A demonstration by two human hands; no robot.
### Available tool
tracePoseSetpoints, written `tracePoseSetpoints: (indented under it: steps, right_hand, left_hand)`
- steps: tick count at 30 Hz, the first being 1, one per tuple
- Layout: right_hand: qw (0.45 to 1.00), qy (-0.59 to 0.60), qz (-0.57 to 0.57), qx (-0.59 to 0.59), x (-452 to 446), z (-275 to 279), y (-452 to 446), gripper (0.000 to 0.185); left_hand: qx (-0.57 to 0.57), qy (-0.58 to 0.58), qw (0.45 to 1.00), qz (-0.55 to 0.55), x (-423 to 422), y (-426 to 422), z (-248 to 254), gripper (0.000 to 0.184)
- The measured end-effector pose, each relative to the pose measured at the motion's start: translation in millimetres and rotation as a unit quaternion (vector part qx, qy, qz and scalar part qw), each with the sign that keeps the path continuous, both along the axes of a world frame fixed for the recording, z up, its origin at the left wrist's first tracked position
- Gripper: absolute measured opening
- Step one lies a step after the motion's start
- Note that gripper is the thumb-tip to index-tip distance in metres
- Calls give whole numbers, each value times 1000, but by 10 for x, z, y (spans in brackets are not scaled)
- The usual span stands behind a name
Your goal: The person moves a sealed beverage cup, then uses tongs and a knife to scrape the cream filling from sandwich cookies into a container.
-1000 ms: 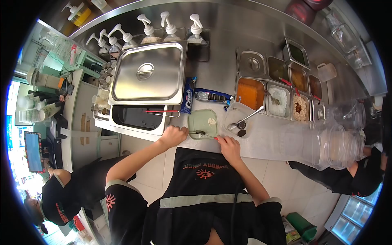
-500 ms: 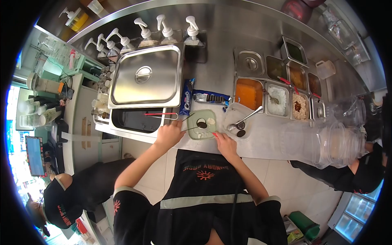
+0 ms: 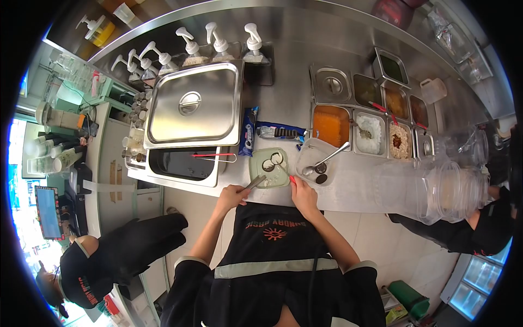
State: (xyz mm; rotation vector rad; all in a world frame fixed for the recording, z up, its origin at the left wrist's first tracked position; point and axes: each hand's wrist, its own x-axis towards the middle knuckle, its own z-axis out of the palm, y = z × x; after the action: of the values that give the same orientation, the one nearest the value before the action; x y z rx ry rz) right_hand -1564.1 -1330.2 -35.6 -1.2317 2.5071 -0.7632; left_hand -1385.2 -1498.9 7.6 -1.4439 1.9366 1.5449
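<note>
My left hand (image 3: 233,197) is closed on metal tongs (image 3: 255,182), whose tips reach over the near left edge of a small green tray (image 3: 277,181). My right hand (image 3: 303,195) grips the red handle (image 3: 292,179) of a thin utensil that extends into the tray, its far end by the cookies. In the tray lie a dark cookie (image 3: 267,165) and a white cream-covered piece (image 3: 277,158), with pale crumbs nearby. Just right, a clear container (image 3: 306,154) holds a metal spoon (image 3: 321,163) and dark round cookies (image 3: 321,178).
Blue cookie packets (image 3: 280,132) lie behind the tray. A lidded steel pan (image 3: 195,103) and pump bottles stand left; food pans (image 3: 330,125) and stacked clear plastic containers (image 3: 455,191) stand right. Co-workers (image 3: 103,261) are at both sides.
The tongs in my left hand have drawn back toward the tray's near left edge. My right hand's utensil has moved up onto the cookies, and the dark cookie now lies farther back.
</note>
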Motion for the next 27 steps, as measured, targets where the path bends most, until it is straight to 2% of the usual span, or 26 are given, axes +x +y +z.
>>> tracePoseSetpoints:
  steps: [5, 8, 14, 20, 27]
  right_hand:
    - [1000, -29, 12, -1, 1, -49, 3, 17]
    - [998, -54, 14, 4, -4, -69, 5, 17]
    - [996, -89, 9, 0, -6, -81, 3, 17]
    - [995, -100, 5, -2, 11, -126, 1, 18]
    - [997, -75, 4, -5, 10, -118, -5, 17]
  left_hand:
    - [105, 36, 990, 89, -34, -38, -115, 28]
    - [124, 81, 986, 82, -73, -36, -168, 26]
    - [109, 98, 982, 120, -151, 53, -277, 22]
    - [123, 127, 979, 103, -100, 137, -216, 18]
    - [143, 130, 974, 118, -79, 145, -262, 17]
